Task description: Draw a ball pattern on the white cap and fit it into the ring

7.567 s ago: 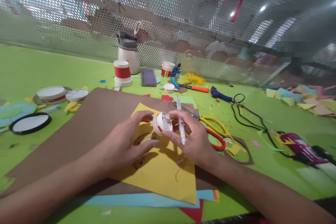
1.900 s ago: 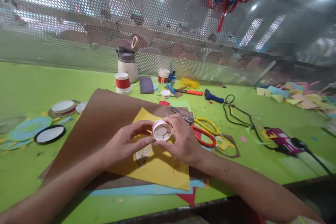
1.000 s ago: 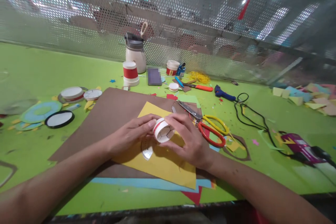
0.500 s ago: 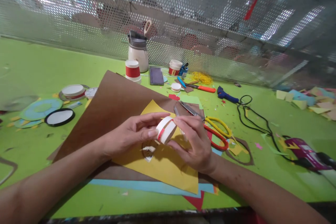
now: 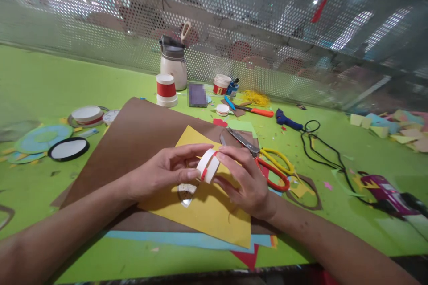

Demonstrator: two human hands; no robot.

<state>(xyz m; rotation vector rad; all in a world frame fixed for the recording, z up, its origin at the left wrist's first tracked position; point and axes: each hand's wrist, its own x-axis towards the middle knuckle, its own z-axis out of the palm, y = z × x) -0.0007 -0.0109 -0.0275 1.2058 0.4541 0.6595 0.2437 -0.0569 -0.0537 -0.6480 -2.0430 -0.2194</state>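
Observation:
A small white paper drum with a red band [image 5: 207,166] is held above a yellow paper sheet [image 5: 207,207], turned so its side faces me. My left hand [image 5: 160,171] pinches its left side with thumb and fingers. My right hand [image 5: 244,178] grips its right side. The yellow sheet lies on a large brown sheet [image 5: 133,138], and a small cut-out hole [image 5: 186,188] shows in the yellow sheet under the drum.
Yellow and red scissors [image 5: 267,164] lie right of my hands. A purple glue gun [image 5: 384,189] with black cord [image 5: 317,142] sits far right. Red-banded cups [image 5: 166,90], a white jug [image 5: 174,64], round lids [image 5: 67,148] and paper scraps [image 5: 394,127] stand around. A perforated metal wall [image 5: 100,31] runs behind.
The drum has been rotated in both hands: its patterned flat face pointed at me earlier, now its red-banded side shows. The pen held in my right hand earliest is gone.

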